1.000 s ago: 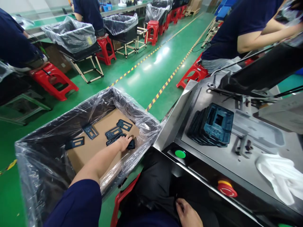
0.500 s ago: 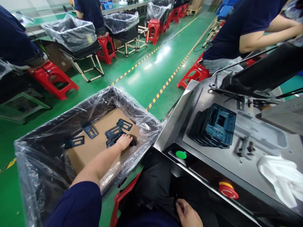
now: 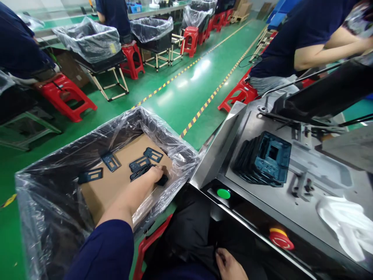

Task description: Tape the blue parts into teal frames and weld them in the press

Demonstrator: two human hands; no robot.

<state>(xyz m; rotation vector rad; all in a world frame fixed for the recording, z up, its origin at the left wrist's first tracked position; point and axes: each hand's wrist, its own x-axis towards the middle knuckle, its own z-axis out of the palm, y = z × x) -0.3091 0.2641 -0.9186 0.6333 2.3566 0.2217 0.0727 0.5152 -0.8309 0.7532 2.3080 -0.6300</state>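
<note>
Down in the plastic-lined bin (image 3: 37,167), my left hand (image 3: 155,175) is closed on a dark plastic frame part (image 3: 163,179), partly hidden under the fingers. Close beside it lie more dark frames with rectangular cut-outs, including one frame (image 3: 139,164) and another frame (image 3: 153,154). Farther left on the cardboard sheet (image 3: 116,190) are a frame (image 3: 111,161) and one more frame (image 3: 91,175). Low in the picture, my right hand (image 3: 230,265) rests on my lap with loosely curled fingers and nothing visible in them.
On the metal machine table (image 3: 303,210) stands a stack of dark plastic housings (image 3: 268,157). A green button (image 3: 223,193) and a red emergency stop (image 3: 281,238) sit on its front edge. A white cloth (image 3: 344,225) lies right. A co-worker (image 3: 300,42) sits beyond the machine.
My left forearm has shifted slightly right, and the hand has closed more over the dark part near the bin's right side. My right hand stays on my lap.
</note>
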